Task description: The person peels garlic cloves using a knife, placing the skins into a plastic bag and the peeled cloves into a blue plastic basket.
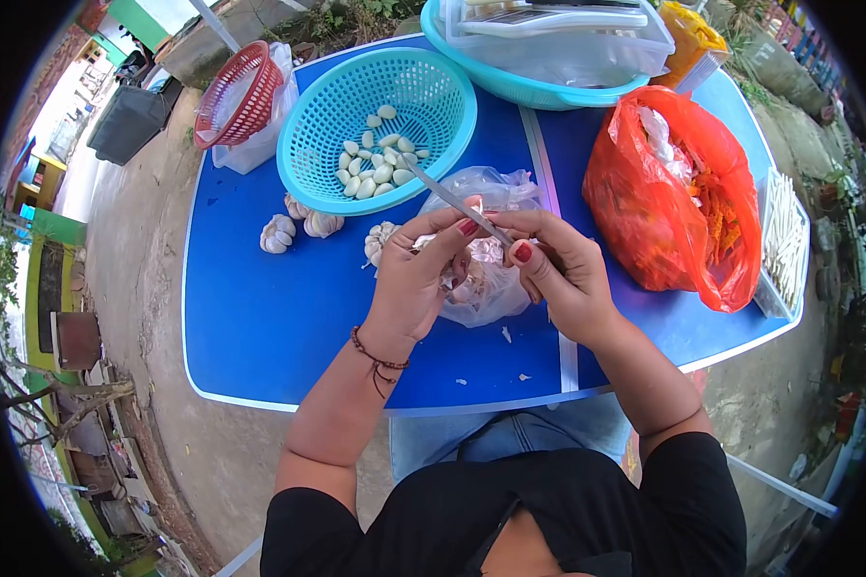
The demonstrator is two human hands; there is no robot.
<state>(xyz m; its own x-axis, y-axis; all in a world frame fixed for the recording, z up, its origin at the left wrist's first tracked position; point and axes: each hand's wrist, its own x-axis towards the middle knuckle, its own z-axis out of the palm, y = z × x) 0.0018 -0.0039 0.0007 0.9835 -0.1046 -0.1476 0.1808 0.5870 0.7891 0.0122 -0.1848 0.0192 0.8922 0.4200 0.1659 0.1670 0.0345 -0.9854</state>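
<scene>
Over a clear plastic bag [496,288] with peelings in it, my two hands meet. My right hand [558,264] has its fingers closed on a thin knife [455,200], whose blade points up and left toward the turquoise basket. My left hand [428,264] is closed by the blade, its thumb and fingertips pressed together; the small thing between them is mostly hidden. Peeled garlic cloves [383,175] lie in the turquoise basket [308,106]. Whole garlic bulbs [278,234] sit left of my left hand, one right beside it [375,240].
A red plastic bag [635,231] stands at the right, beside a tray of white sticks [784,240]. Behind are a blue basin [548,96] with a clear container [587,53] and a yellow packet [688,43]. A red basket [236,96] is at the back left of the blue table [289,337].
</scene>
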